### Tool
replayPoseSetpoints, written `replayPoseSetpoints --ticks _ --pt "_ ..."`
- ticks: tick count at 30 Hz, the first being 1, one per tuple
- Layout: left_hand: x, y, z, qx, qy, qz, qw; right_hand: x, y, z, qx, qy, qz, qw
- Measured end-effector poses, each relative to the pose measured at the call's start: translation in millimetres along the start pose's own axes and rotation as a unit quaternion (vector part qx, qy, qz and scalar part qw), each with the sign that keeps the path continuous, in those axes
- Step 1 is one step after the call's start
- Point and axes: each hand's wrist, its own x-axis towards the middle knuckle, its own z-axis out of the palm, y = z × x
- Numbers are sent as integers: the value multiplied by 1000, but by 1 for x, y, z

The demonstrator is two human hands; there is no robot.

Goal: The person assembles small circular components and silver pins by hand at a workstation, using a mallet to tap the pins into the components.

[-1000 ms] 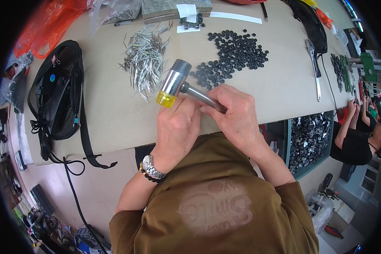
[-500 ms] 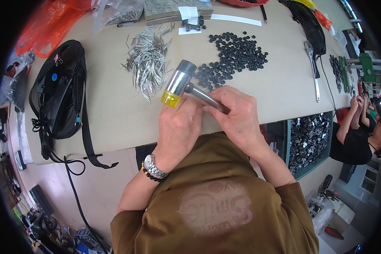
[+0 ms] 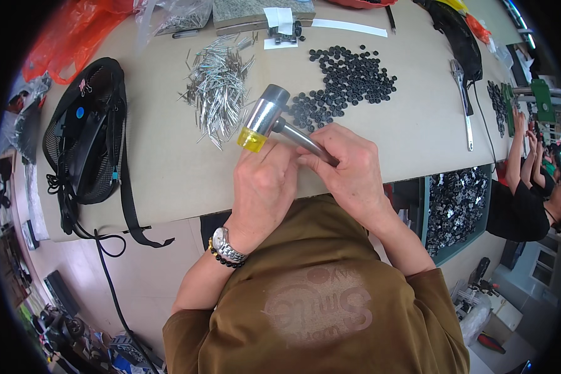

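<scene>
A small mallet (image 3: 266, 117) with a silver head, one grey face and one yellow face is gripped by its handle in my right hand (image 3: 354, 167). Its head hovers above the knuckles of my left hand (image 3: 263, 186), yellow face toward them. My left hand is closed near the table's front edge, its fingertips hidden, so what it pinches cannot be made out. Both hands are close together. Beyond them lie a heap of thin metal pins (image 3: 219, 92) and, to its right, a spread of small black wheel-like discs (image 3: 361, 76).
A black mesh bag (image 3: 87, 134) with straps lies on the table (image 3: 168, 168) at left. A stone block (image 3: 243, 15) sits at the back. An adjustable wrench (image 3: 464, 106) lies at right. Below the right edge stands a bin of dark parts (image 3: 455, 209); a co-worker (image 3: 520, 206) is beyond it.
The mallet head has risen very slightly. My hands otherwise hold nearly the same pose. At far right, the co-worker's arms have moved up in the picture.
</scene>
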Motion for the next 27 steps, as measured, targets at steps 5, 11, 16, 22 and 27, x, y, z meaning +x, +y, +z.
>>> replayPoseSetpoints --ticks 5,11,16,22,27 --pt "0 -1 1 -12 2 -8 1000 0 3 2 0 5 -10 1000" --pt "-1 -3 1 5 1 9 1000 0 -1 1 -23 -15 17 999" --pt "1 -2 0 1 10 -1 1000 1 5 1 -21 -1 -42 999" --pt "0 -2 -3 -8 -8 -30 1000 -15 -3 -37 -43 92 -69 992" --pt "0 -3 -4 -4 -8 -28 1000 -32 8 -51 -177 129 -206 954"
